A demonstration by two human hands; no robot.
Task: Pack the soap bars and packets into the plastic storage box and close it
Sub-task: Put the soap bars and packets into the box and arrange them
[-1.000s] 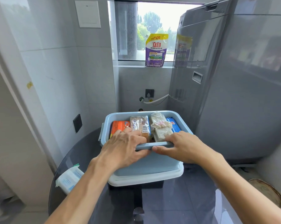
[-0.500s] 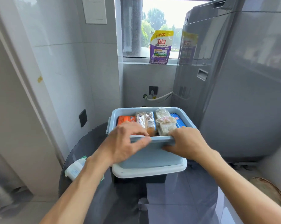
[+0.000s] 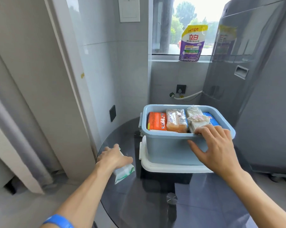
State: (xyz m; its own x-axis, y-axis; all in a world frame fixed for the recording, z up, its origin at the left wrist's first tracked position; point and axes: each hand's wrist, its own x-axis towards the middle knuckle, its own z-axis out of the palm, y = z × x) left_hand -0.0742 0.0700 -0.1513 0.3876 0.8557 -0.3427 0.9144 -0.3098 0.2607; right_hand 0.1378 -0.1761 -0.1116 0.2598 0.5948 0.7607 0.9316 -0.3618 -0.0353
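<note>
A light blue plastic storage box (image 3: 168,145) stands on its white lid (image 3: 172,167) on a round dark glass table (image 3: 155,203). Inside stand an orange soap packet (image 3: 156,120), a clear-wrapped amber soap bar (image 3: 176,120), a pale wrapped bar (image 3: 196,120) and a blue packet (image 3: 210,120). My right hand (image 3: 216,147) holds the box's near rim, fingers over the edge and thumb on the front wall. My left hand (image 3: 112,157) lies on a white and green packet (image 3: 124,171) at the table's left edge, and its grip is hidden.
A grey washing machine (image 3: 257,79) stands right behind the box. A purple detergent pouch (image 3: 192,43) sits on the windowsill. Tiled walls and a door frame (image 3: 70,79) close in on the left. A hose and socket (image 3: 181,91) are on the back wall.
My left hand has left the box rim and gone down left onto the white and green packet. My right hand stays on the rim. The view has shifted left.
</note>
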